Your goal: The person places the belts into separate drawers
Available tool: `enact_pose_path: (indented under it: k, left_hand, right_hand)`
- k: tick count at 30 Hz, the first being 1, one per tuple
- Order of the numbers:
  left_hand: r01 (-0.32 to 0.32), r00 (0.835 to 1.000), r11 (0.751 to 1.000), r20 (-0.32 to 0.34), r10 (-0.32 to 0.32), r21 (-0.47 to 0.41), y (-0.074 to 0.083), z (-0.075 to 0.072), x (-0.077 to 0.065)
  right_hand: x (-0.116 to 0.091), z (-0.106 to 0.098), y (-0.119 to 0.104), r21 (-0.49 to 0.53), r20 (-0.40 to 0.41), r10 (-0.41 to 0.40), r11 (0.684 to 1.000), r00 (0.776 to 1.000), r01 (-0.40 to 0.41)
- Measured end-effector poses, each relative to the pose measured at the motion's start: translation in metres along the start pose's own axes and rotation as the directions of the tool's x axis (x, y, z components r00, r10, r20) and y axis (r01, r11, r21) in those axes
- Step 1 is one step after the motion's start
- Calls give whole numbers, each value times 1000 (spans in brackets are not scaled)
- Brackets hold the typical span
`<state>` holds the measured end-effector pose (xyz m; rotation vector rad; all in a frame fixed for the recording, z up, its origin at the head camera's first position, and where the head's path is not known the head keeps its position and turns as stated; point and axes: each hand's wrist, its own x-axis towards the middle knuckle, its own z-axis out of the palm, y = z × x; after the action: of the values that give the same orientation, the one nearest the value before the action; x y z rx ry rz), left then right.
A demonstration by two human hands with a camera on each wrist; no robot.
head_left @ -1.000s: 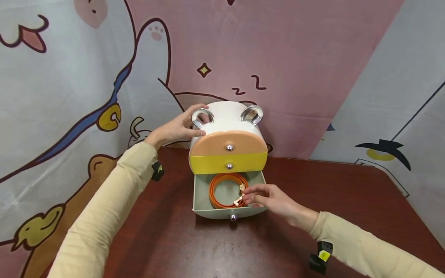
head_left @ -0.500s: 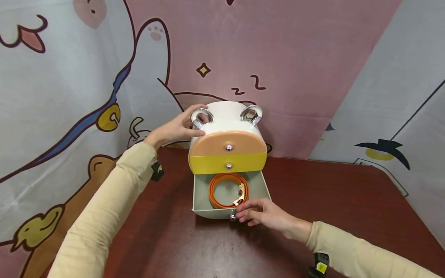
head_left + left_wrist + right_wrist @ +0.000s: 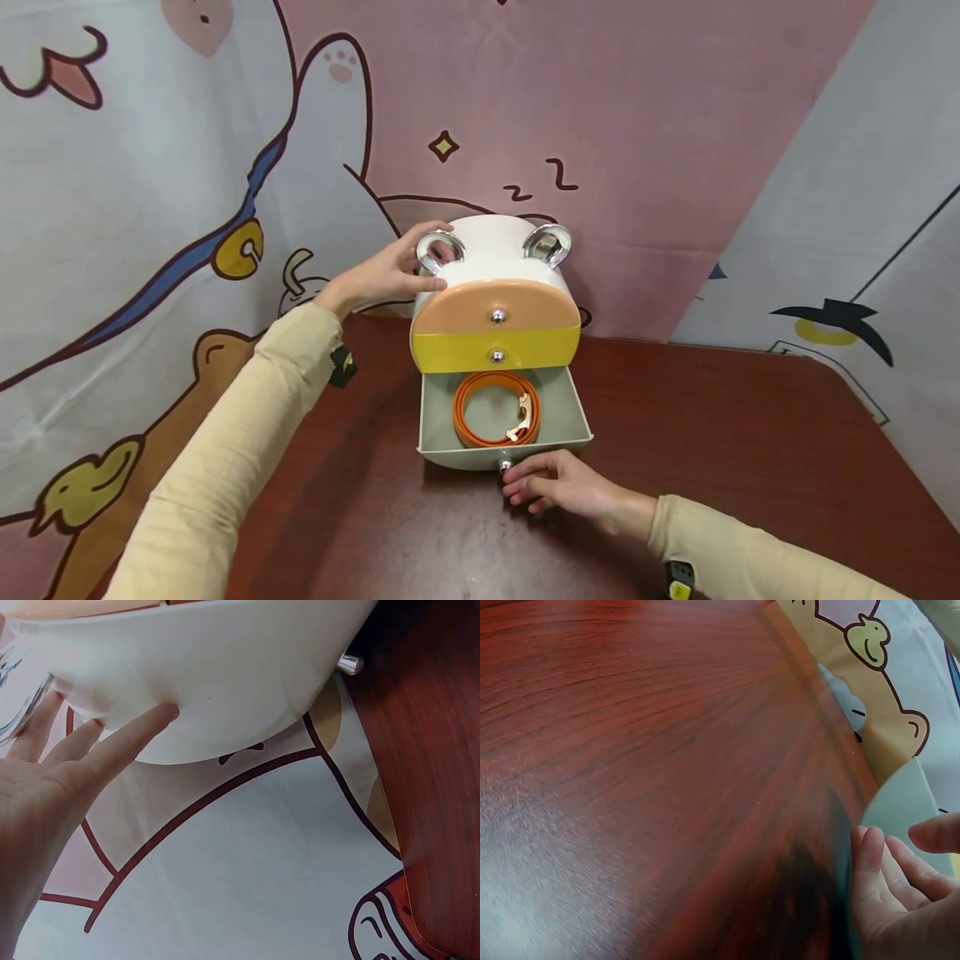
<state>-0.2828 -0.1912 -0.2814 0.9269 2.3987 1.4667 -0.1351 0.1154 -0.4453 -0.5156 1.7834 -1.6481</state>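
A small drawer box [image 3: 491,242] with a white rounded shell and silver ears stands on the table. My left hand [image 3: 390,267] rests against its left side by the ear, fingers spread on the white shell [image 3: 217,682]. The grey-green bottom drawer [image 3: 435,429] is pulled out. In it lies a coiled orange belt [image 3: 463,421] with a gold buckle [image 3: 523,417]. My right hand [image 3: 566,487] is at the drawer's front beside the silver knob [image 3: 505,466], fingertips very near or touching it. In the right wrist view its thumb [image 3: 937,833] stands apart from the fingers.
Above the open drawer are a closed yellow drawer [image 3: 457,354] and a closed orange one [image 3: 457,312], each with a silver knob. The dark red wooden table [image 3: 720,433] meets cartoon-printed cloth [image 3: 637,167] behind and at the left.
My right hand has moved from over the belt's buckle down to the front of the drawer by its knob. The left hand has stayed on the box, and the belt lies as before.
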Motion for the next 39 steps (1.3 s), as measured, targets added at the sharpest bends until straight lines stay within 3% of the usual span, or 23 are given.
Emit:
enact_pose_path:
  k: [9, 22, 30, 39]
  left_hand:
    - [15, 1000, 999, -11, -15, 31, 1, 0, 1]
    - [7, 1000, 1000, 3, -7, 7, -2, 0, 1]
    - [-11, 1000, 1000, 6, 11, -27, -2, 0, 1]
    - [25, 1000, 1000, -5, -25, -19, 0, 1, 0]
  right_hand:
    - [5, 0, 12, 22, -10, 25, 999, 1000, -25]
    - [15, 3, 28, 112, -36, 60, 992, 998, -56]
    - [18, 8, 24, 136, -65, 65, 989, 996, -56]
    - [19, 7, 17, 132, -77, 80, 989, 994, -69]
